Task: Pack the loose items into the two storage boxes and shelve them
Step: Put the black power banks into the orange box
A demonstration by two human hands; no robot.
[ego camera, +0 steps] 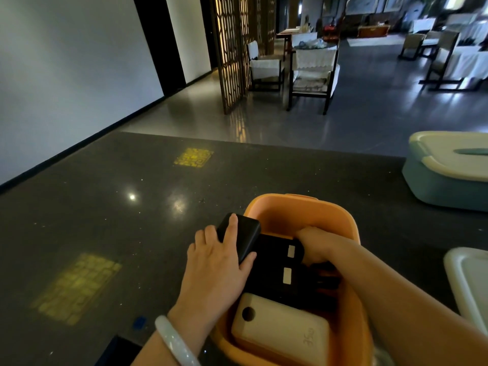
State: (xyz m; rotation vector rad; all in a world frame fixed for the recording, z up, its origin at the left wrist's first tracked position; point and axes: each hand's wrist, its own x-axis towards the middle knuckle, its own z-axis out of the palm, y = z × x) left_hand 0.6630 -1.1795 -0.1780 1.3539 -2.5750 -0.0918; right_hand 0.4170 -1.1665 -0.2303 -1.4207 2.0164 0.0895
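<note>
An orange storage box [303, 210] stands open on the dark stone counter in front of me. My left hand [219, 257] holds a black power bank [244, 235] tilted over the box's left rim. Beside it inside the box lies another black power bank [277, 270] with two white labels. My right hand [314, 244] reaches down into the box, its fingers hidden among dark items. A white power bank [282, 328] lies at the near end of the box. A closed teal storage box [446, 180] with a cream lid sits at the right.
A cream lid [470, 283] lies at the right edge of the counter [118, 207]. Beyond the counter are a grey floor, wooden lattice screens [232, 56] and chairs [311, 72]. A white wall runs along the left.
</note>
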